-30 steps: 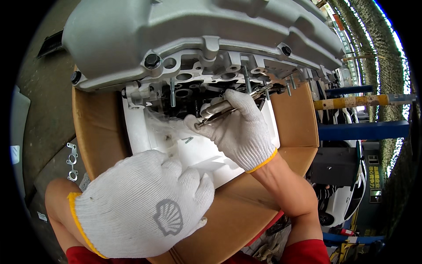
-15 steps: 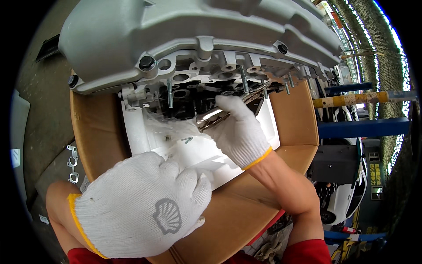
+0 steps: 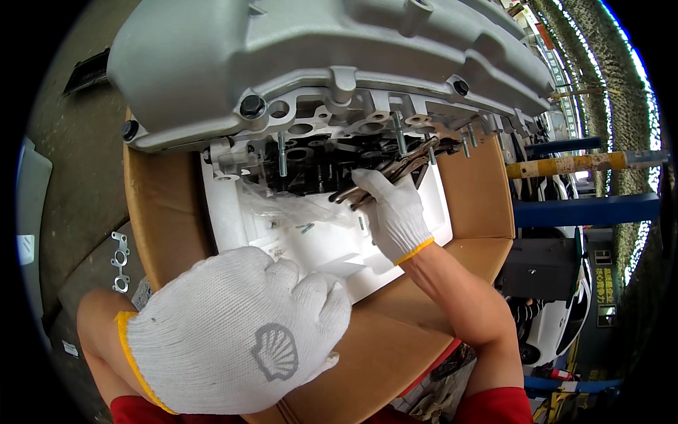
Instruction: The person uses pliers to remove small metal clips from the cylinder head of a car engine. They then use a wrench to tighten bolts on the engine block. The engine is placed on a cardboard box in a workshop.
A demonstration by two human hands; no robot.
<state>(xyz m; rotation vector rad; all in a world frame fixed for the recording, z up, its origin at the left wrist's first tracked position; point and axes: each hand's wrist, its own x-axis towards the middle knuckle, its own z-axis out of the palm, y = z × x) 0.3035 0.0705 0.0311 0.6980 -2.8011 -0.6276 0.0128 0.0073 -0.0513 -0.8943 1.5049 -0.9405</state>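
Observation:
A pair of locking pliers (image 3: 406, 167) is in my right hand (image 3: 397, 218), which wears a white knitted glove with a yellow cuff. Its jaws reach up to the threaded studs (image 3: 398, 134) beneath the engine's edge; whether they bite on one I cannot tell. The two handles stick out past my thumb, slightly apart. Lower left and close to view, my gloved left hand (image 3: 233, 332) is closed with curled fingers, back of the hand up; anything inside it is hidden. Above both hands lies the silver-grey engine (image 3: 296, 49) with its cover and black bolts.
The engine sits over an open cardboard box (image 3: 395, 311) lined with white foam (image 3: 332, 244) and clear plastic film (image 3: 289, 203). A small metal stud lies on the foam. A metal gasket (image 3: 120, 261) is on the floor at left. Blue lift arms (image 3: 586, 210) and a white car (image 3: 558, 325) stand at right.
The view has shifted a little, so the engine sits lower and further right. My right hand's grip has turned slightly, and the pliers' handles show more separately. My left hand looks much the same.

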